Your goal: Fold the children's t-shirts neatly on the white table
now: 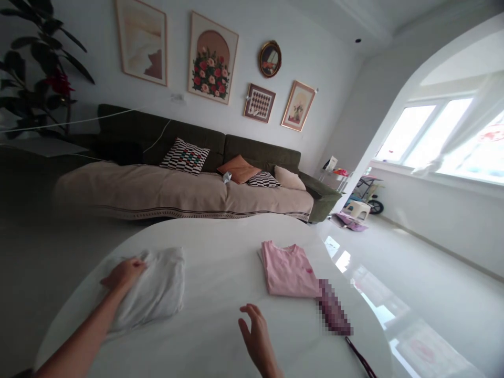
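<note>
My left hand (pixel 126 270) rests at the far left edge of a light grey folded garment (pixel 163 286) on the white table. Its fingers are curled and closed on the cloth, and the fingertips are partly hidden. Over the front middle of the table, my right hand (pixel 256 333) is held with thumb and fingers apart, holding nothing. Beyond it to the right lies a folded pink shirt (pixel 289 270), its neckline facing away from me, with a paler layer showing at its left side.
The white table (pixel 220 262) has a rounded edge. At its right lie a blurred-out dark pink item (pixel 334 310) and a dark strap (pixel 360 357). Behind stands a green sofa (pixel 260 152) with a beige cover (pixel 157 191) and several cushions. Glossy floor (pixel 394 262) lies to the right.
</note>
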`<state>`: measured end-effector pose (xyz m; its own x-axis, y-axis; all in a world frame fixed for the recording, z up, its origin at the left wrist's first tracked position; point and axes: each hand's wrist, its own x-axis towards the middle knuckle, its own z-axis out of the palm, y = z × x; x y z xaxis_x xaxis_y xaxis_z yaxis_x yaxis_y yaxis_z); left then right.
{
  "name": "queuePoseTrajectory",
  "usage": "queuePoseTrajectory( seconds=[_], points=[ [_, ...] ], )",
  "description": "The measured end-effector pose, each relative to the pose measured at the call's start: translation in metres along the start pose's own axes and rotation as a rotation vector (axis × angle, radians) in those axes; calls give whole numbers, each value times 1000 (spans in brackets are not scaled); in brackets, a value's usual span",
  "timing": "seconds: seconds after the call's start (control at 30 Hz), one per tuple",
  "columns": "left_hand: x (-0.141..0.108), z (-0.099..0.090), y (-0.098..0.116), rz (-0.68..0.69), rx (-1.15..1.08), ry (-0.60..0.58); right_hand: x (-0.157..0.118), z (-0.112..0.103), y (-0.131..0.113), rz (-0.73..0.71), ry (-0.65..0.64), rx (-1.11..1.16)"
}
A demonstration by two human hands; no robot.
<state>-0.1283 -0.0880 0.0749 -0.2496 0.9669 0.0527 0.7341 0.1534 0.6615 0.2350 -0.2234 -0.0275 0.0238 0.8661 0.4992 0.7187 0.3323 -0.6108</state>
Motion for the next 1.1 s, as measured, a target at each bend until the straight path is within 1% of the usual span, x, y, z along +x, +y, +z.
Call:
queuePoseTrajectory(
  seconds=[0.07,0.1,0.17,0.2,0.23,0.27,0.33,0.37,0.4,0.43,0.53,0.63,0.67,0.73,0.8,0.87,0.93,0.97,1.03,1.1],
  points=[
    [-12,10,46,100,-45,-61,2,2,-13,29,-9,64],
    [-25,15,72,178,-75,-110,8,0,-21,44,-8,95],
    [-63,23,121,355,-127,-262,27,-7,-37,41,14,150],
    [-86,25,142,466,-154,-373,38,-13,-43,8,14,172],
    [-109,24,159,633,-192,-568,49,-21,-49,-43,2,190],
    [-131,22,172,749,-233,-709,58,-29,-54,-101,-25,203],
    [-162,14,186,871,-308,-837,73,-51,-61,-184,-112,226],
    [-169,9,189,881,-339,-854,78,-63,-64,-185,-147,233],
    [-171,5,190,867,-364,-853,82,-76,-67,-158,-161,230],
    [-168,1,190,841,-390,-843,85,-90,-70,-112,-147,214],
    [-138,-6,193,743,-536,-780,98,-132,-79,4,-11,78],
    [-104,-14,204,679,-717,-730,114,-170,-88,17,82,-95],
    [-95,-18,209,680,-724,-715,119,-182,-91,13,91,-132],
    [-80,-30,220,724,-644,-661,127,-204,-99,1,91,-159],
    [-71,-46,230,790,-492,-579,133,-226,-109,-26,66,-158],
    [-66,-65,239,871,-378,-472,138,-247,-122,-68,-7,-165],
    [-66,-86,246,969,-387,-359,141,-268,-135,-106,-125,-178],
    [-67,-95,248,1009,-427,-333,143,-278,-142,-118,-185,-181],
    [-72,-112,252,1019,-516,-358,146,-297,-154,-126,-272,-181],
    [-75,-124,253,958,-573,-387,149,-314,-162,-124,-324,-196]
  ],
)
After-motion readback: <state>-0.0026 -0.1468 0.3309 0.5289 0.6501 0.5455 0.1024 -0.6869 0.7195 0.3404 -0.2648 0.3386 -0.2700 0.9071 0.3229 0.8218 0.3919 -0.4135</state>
